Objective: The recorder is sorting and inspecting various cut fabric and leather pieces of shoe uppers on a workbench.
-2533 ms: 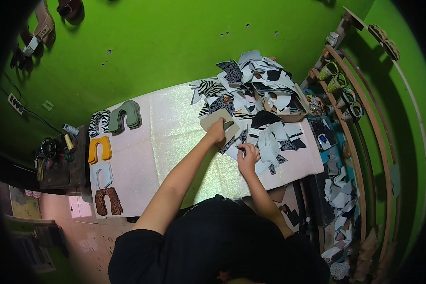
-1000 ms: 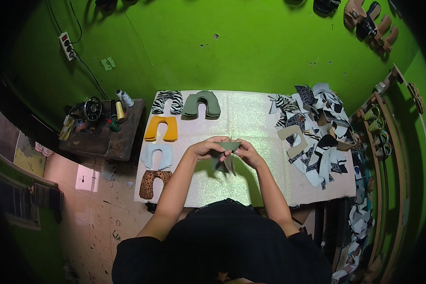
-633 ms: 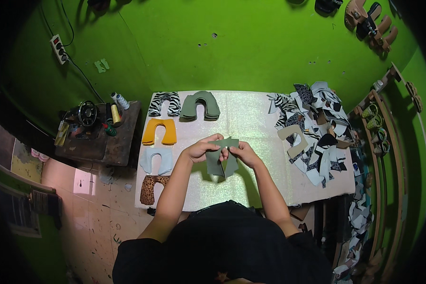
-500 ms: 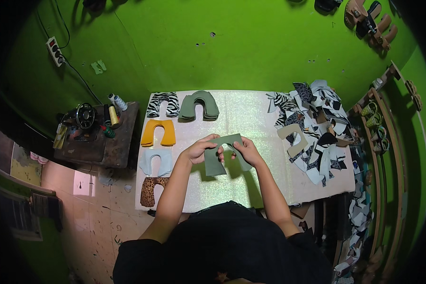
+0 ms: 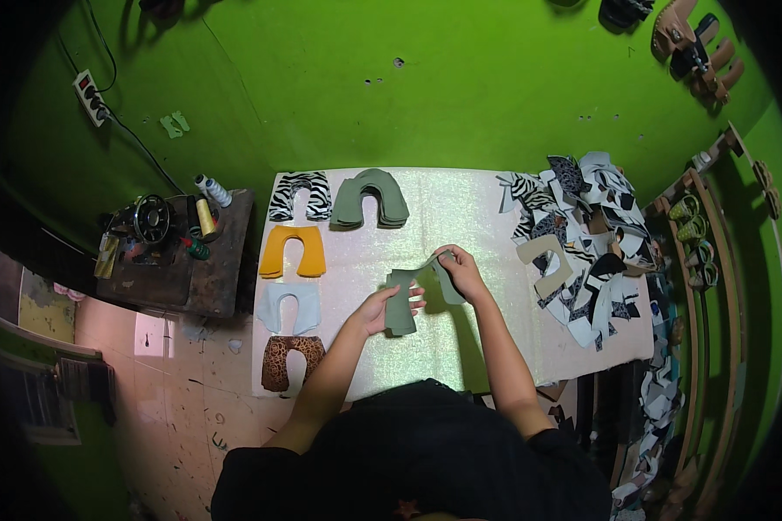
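Note:
Above the middle of the table I hold a grey-green arch-shaped cut piece (image 5: 400,314), turned and slightly bent. My left hand (image 5: 377,311) grips one leg of it, thumb in front and fingers behind. At the other end my right hand (image 5: 465,271) pinches the piece near its curved top, and the second leg (image 5: 448,287) hangs below those fingers. A stack of like green pieces (image 5: 347,201) lies at the back of the table. Left of my hands are zebra-print (image 5: 280,201), yellow (image 5: 274,256), pale blue (image 5: 274,308) and leopard-print (image 5: 275,369) arch pieces.
Mixed offcuts (image 5: 595,226) heap up on the table's right side, with a beige arch piece (image 5: 530,250) among them. A sewing machine (image 5: 152,219) and thread cones (image 5: 205,215) stand on a dark side table (image 5: 217,291). Sandals (image 5: 691,227) sit on a rack at right.
My left hand has moved down to one leg of the green piece. My right hand has shifted slightly right, and the piece has turned from facing flat to bent and edge-on.

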### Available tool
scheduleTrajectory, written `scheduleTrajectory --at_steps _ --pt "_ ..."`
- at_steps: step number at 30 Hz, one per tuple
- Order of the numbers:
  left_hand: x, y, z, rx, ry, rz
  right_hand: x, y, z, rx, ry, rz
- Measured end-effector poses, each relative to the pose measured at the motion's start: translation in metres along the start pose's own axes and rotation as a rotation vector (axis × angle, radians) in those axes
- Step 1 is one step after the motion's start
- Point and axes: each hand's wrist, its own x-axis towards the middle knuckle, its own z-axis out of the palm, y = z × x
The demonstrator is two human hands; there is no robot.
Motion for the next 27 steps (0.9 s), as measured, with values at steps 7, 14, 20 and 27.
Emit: scheduleTrajectory --at_steps 7,14,20,27 --pt "0.008 0.069 -0.010 0.297 0.302 0.139 0.049 -0.015 0.013 -0.085 0.021 0.111" --pt "0.040 0.163 -0.023 0.549 0.539 0.330 0.134 -0.031 0.039 -0.256 0.024 0.025" --pt "0.074 0.194 -0.048 0.877 0.857 0.680 0.187 -0.026 0.065 -0.562 0.320 -0.265" --pt "0.081 0.175 -0.111 1.115 0.906 0.677 0.195 0.014 0.063 -0.782 0.265 -0.403"
